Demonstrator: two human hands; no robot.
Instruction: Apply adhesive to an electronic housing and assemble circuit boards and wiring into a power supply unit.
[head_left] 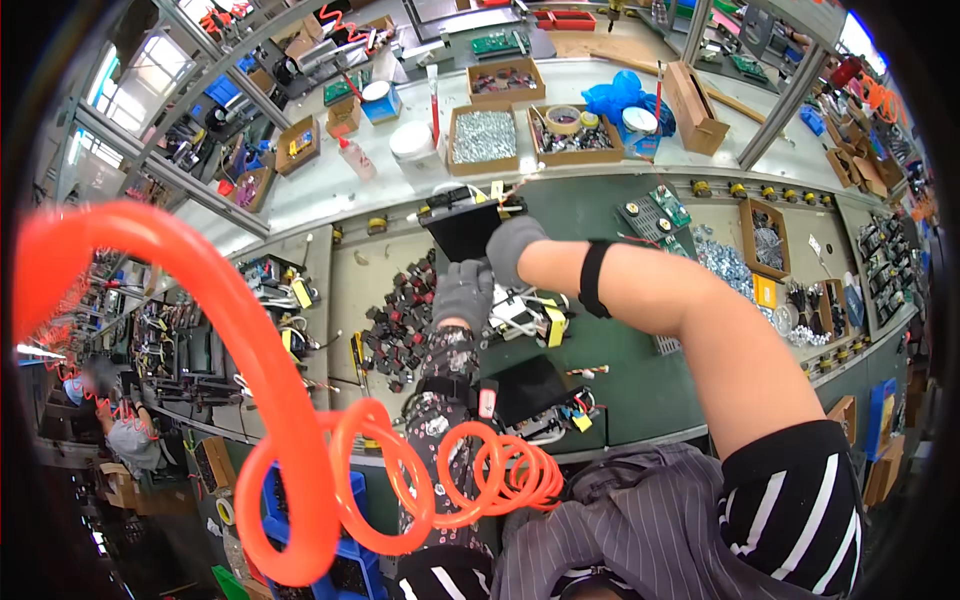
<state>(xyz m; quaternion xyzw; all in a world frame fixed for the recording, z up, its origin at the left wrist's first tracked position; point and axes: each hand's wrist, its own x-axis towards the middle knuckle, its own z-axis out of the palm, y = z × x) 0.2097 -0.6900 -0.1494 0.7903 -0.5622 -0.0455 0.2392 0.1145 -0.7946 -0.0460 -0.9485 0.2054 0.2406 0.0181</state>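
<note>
A black flat panel-like unit (465, 232) with cables along its far edge lies at the back of the green work mat (590, 215). My left hand (463, 293), in a grey glove, is closed at the near edge of this unit. Against the right edge is my right hand (513, 247), also gloved, its fingers curled and partly hidden. Just nearer, white cables with a yellow label (555, 325) lie beside my left hand. A second black unit (530, 390) with wires rests close to my body.
An orange coiled air hose (270, 400) sweeps across the left foreground. Small black-and-red parts (400, 325) are heaped left of my hands. Behind stand a box of screws (484, 138) and a white tub (412, 142). Green circuit boards (670, 205) lie at the right.
</note>
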